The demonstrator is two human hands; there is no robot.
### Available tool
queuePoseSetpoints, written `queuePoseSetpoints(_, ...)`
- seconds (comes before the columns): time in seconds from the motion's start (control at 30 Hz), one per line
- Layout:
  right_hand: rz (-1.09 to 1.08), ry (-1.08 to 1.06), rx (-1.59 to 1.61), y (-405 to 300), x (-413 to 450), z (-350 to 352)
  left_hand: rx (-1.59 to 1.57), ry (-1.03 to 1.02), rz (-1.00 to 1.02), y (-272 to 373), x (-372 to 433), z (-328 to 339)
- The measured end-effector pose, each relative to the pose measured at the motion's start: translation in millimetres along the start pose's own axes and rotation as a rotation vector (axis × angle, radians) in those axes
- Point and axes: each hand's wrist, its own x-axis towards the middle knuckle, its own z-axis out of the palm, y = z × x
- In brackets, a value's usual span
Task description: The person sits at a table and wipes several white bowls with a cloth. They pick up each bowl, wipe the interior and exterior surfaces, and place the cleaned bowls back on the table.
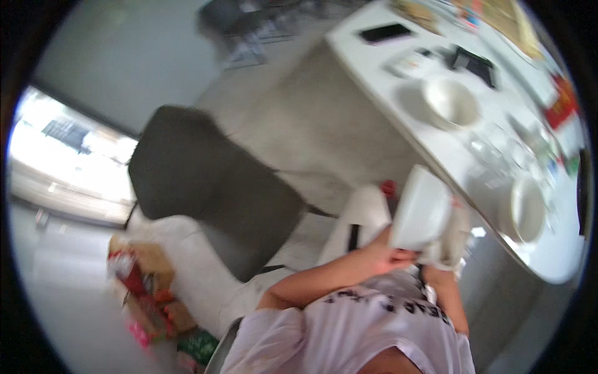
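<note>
In front of my body, my left hand [395, 257] grips a white bowl-like container [420, 210], tilted on its side beside the table's edge. My right hand [441, 273] is mostly hidden under a pale, blurred cloth or bag-like item [453, 238] next to the container; what its fingers do is not clear. On the white table [434, 149] to the right stand one white bowl [451, 103] and another white bowl [528, 210], with several clear glasses [495, 145] between them.
A dark phone [385, 32] and a black device [474, 65] lie at the table's far part. A grey chair [210, 173] stands to the left. Boxes and colourful packages [149, 290] are on the floor at lower left. A red item [563, 103] lies at the table's right side.
</note>
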Motion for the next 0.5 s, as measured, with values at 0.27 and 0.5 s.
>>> queuePoseSetpoints(0.27,-0.359,0.305,0.177,-118.5,66.8,-70.5,0.034,-0.112,0.071,4.2,12.0,-9.2)
queuePoseSetpoints(0.5,-0.708,0.592,-0.136,-151.2,80.9,-53.3,0.337,-0.02,0.231,-16.0,19.0,-8.8)
